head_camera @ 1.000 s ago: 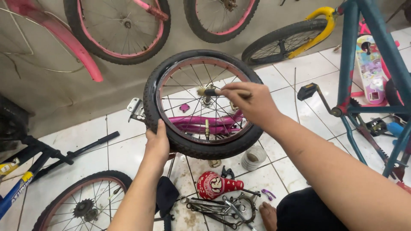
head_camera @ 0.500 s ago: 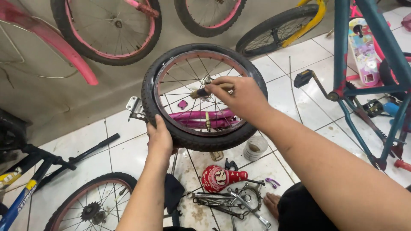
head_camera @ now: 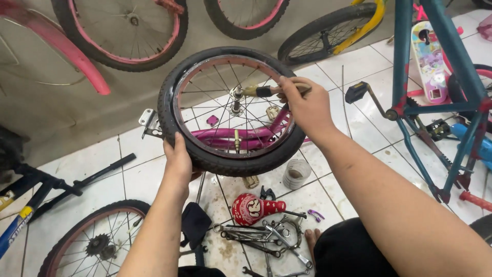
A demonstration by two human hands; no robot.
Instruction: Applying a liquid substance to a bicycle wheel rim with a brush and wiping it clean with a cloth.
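My left hand (head_camera: 178,159) grips the lower left of a small bicycle wheel (head_camera: 177,87), black tyre on a pink rim, and holds it up in front of me. My right hand (head_camera: 304,106) reaches over the wheel's right side and holds a wooden-handled tool (head_camera: 261,91) whose tip meets the hub axle (head_camera: 237,94) in the middle of the spokes. A pink bicycle frame (head_camera: 225,136) lies on the floor behind the wheel, seen through the spokes.
Wrenches and loose parts (head_camera: 266,236) lie on the tiled floor by a red cap (head_camera: 251,209) and a small clear cup (head_camera: 296,173). A teal bike frame (head_camera: 451,61) stands at right. Another wheel (head_camera: 87,241) lies at lower left, and more wheels (head_camera: 118,31) lean at the back.
The wheel has shifted slightly left and lower in view. My right hand slid right along the tool, so its handle now shows between hand and hub.
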